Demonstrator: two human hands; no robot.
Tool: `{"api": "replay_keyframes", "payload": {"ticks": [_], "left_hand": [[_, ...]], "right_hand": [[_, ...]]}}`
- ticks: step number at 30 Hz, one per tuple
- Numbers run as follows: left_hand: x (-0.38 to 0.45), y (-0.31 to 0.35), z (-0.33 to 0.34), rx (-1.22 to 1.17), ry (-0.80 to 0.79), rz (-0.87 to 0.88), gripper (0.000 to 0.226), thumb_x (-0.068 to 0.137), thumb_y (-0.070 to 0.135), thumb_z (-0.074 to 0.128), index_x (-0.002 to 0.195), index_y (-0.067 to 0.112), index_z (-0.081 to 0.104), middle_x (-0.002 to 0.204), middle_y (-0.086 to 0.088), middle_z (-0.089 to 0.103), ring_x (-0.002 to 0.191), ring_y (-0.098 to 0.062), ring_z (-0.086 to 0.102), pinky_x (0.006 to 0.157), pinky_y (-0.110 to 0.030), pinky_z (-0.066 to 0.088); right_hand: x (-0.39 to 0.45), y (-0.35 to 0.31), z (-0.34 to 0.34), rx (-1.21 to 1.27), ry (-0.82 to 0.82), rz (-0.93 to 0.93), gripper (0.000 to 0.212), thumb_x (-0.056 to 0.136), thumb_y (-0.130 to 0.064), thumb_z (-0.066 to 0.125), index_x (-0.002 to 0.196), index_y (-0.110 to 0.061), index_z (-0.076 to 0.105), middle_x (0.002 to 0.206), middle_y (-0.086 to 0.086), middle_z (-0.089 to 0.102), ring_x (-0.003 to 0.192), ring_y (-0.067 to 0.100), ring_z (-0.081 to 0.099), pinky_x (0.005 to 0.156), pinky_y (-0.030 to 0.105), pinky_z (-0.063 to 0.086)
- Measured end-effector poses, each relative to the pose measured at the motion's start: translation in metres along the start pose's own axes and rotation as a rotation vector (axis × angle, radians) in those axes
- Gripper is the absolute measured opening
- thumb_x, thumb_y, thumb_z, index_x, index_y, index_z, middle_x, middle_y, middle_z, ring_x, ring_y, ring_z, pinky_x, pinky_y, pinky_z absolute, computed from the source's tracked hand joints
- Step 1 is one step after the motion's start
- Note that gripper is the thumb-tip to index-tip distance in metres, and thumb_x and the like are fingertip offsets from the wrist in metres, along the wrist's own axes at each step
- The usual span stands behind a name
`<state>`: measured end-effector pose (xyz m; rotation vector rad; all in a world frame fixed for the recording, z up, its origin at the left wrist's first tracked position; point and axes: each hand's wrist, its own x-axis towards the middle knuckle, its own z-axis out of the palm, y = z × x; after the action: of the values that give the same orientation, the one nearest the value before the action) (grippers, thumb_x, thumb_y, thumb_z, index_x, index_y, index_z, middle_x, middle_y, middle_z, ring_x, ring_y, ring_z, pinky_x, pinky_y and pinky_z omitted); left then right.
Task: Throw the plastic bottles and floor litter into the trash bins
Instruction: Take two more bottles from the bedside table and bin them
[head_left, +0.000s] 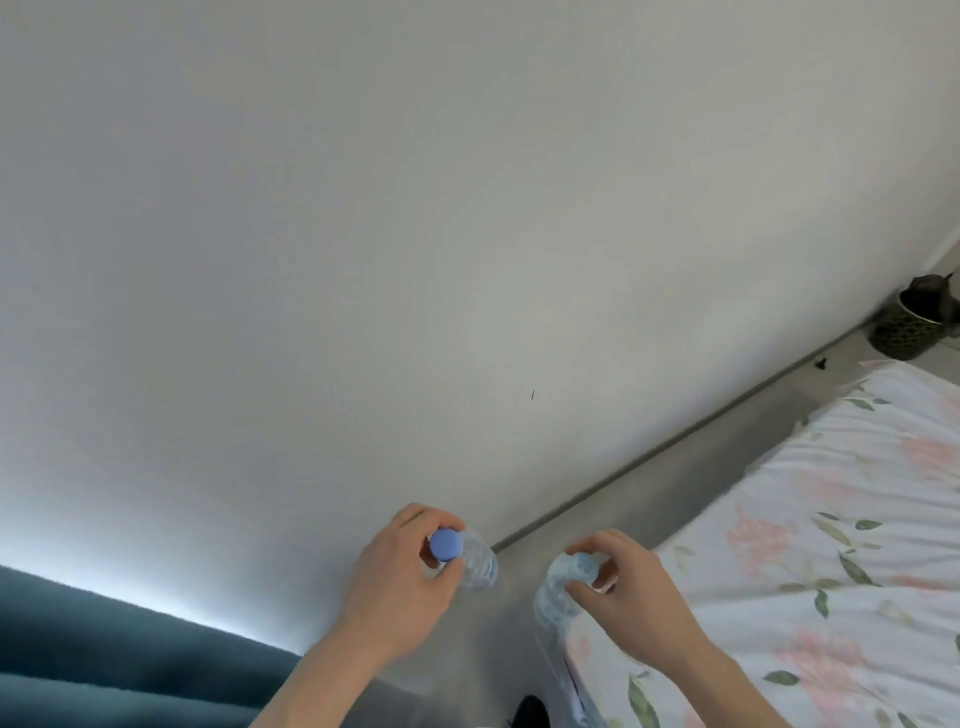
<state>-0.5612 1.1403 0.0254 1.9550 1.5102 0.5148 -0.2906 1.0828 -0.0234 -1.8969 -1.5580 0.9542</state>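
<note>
Two bottles, one per hand, that was pretty much our whole view. Over on the far left we had the teal upholstered headboard (104, 649) with a glow of light along its top edge against the white wall (415, 234). Next our left hand (400, 577) had its fingers curled round the neck of a clear plastic bottle (475, 564), blue cap (445, 544) pointing up at us. Just beside it, our right hand (623, 597) gripped a second clear bottle (558, 587), this one looking crumpled, held right by the edge of the floral bedsheet (805, 545). Way off in the far right corner sat a dark patterned bin (904, 332) on the grey floor (701, 467), well apart from both hands.
</note>
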Motion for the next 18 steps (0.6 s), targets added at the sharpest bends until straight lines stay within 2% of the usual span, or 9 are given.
{"api": "replay_keyframes", "payload": {"ticks": [6, 11, 18], "left_hand": [[0.07, 0.017, 0.008, 0.018, -0.056, 0.012, 0.018, 0.087, 0.032, 0.068, 0.098, 0.045, 0.063, 0.11, 0.03, 0.058, 0.09, 0.001, 0.063, 0.074, -0.021, 0.054], [0.138, 0.035, 0.02, 0.044, -0.158, 0.064, 0.019, 0.086, 0.031, 0.067, 0.098, 0.045, 0.063, 0.109, 0.031, 0.06, 0.087, -0.001, 0.063, 0.076, -0.024, 0.054], [0.237, 0.06, 0.031, 0.039, -0.269, 0.165, 0.016, 0.085, 0.032, 0.064, 0.097, 0.043, 0.063, 0.093, 0.032, 0.062, 0.073, -0.001, 0.063, 0.071, -0.024, 0.054]], "right_hand": [[0.049, -0.002, -0.029, 0.025, 0.047, 0.035, 0.026, 0.081, -0.031, 0.076, 0.099, -0.046, 0.066, 0.103, -0.028, 0.061, 0.087, 0.001, 0.063, 0.069, 0.016, 0.049], [0.08, 0.013, -0.049, 0.054, 0.123, 0.123, 0.025, 0.083, -0.028, 0.075, 0.101, -0.043, 0.066, 0.103, -0.025, 0.061, 0.083, 0.001, 0.064, 0.068, 0.019, 0.051], [0.135, 0.019, -0.064, 0.087, 0.242, 0.212, 0.027, 0.081, -0.028, 0.077, 0.098, -0.045, 0.065, 0.101, -0.021, 0.063, 0.081, 0.002, 0.066, 0.068, 0.018, 0.049]]}}
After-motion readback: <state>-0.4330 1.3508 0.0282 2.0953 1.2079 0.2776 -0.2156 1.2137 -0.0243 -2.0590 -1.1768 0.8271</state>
